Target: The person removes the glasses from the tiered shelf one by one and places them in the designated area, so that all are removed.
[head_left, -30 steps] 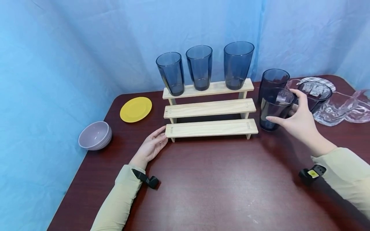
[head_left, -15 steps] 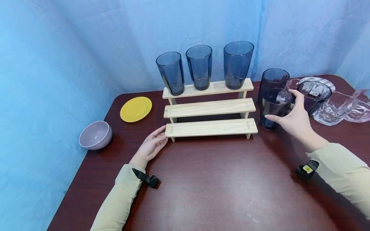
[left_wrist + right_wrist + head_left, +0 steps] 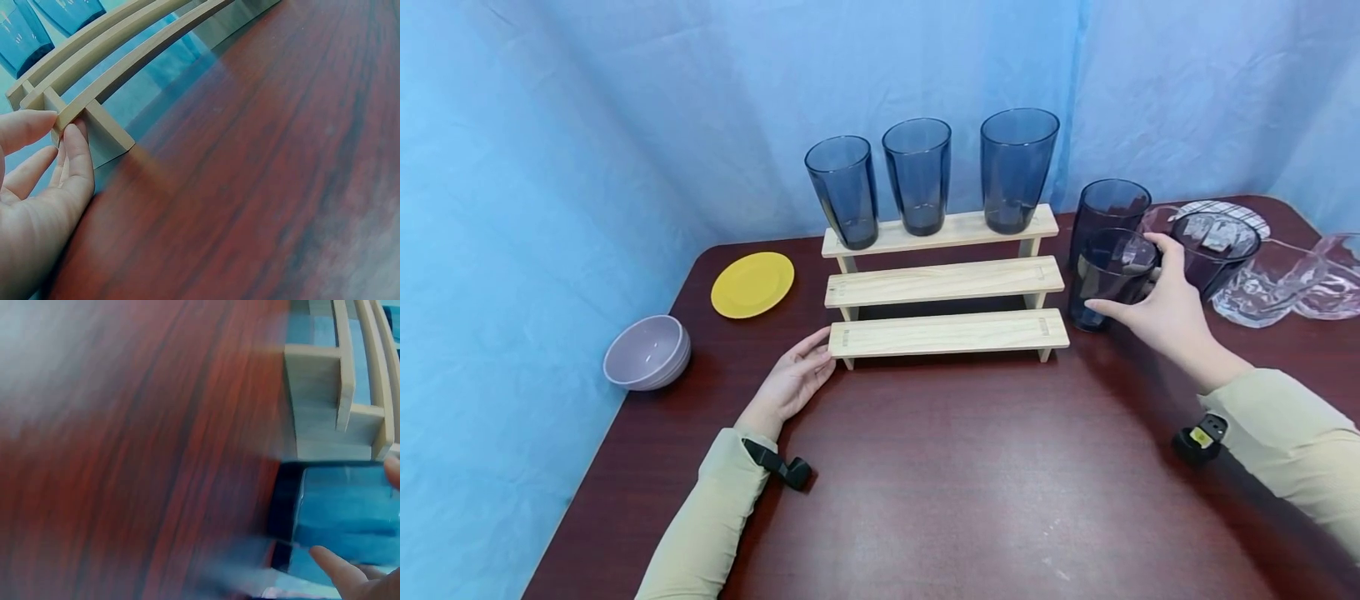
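My left hand [image 3: 792, 385] pinches the left end of the bottom board of a three-step wooden display stand [image 3: 951, 331]. In the left wrist view, the thumb lies against the board's end and the fingertips reach under it. At the stand's right, my right hand [image 3: 1167, 310] holds a dark tinted drinking glass [image 3: 1108, 271], thumb on the near side and fingers around the far side. The right wrist view shows this glass [image 3: 347, 509] close beside the stand's end. Three similar glasses [image 3: 841, 192] stand upright on the top board; the two lower boards carry nothing.
Behind the held glass stands another tinted glass [image 3: 1116, 196], with one more [image 3: 1217, 242] to its right. Clear glassware [image 3: 1262, 287] and a checked plate-like disc [image 3: 1251, 215] sit farther right. On the left are a yellow plate [image 3: 752, 285] and a lilac bowl [image 3: 647, 354].
My right hand has shifted slightly left with the glass, whose base has moved a little back and toward the stand. The left hand and the stand have stayed put.
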A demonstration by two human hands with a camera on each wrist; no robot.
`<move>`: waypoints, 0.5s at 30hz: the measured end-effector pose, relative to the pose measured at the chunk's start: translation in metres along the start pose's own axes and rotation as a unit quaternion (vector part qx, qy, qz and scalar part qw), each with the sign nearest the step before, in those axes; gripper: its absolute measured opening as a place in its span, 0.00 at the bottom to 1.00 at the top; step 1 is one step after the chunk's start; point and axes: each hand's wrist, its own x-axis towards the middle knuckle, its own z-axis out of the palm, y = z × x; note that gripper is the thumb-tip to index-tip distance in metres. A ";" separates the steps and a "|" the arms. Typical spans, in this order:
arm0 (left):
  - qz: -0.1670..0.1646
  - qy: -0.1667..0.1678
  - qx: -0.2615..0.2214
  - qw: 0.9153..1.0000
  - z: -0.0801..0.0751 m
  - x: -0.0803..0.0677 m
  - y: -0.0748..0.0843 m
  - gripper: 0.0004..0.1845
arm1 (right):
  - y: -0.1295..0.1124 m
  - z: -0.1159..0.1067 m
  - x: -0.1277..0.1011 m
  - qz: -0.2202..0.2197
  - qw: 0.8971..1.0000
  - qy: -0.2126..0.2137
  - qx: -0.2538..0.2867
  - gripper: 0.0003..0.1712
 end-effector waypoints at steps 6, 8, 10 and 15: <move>0.001 0.001 0.000 1.000 0.000 0.000 0.000 0.31 | 0.004 -0.005 -0.002 -0.008 1.000 -0.012 -0.006 0.62; 0.000 0.004 -0.002 1.000 -0.001 0.000 -0.001 0.31 | 0.005 -0.006 -0.004 -0.014 1.000 -0.010 -0.012 0.61; -0.001 0.002 -0.001 1.000 -0.002 0.000 -0.001 0.31 | 0.005 -0.006 -0.005 -0.020 1.000 -0.003 -0.015 0.60; 0.002 -0.001 -0.001 1.000 -0.001 0.000 -0.001 0.31 | 0.005 -0.006 -0.005 -0.031 0.999 0.023 -0.025 0.60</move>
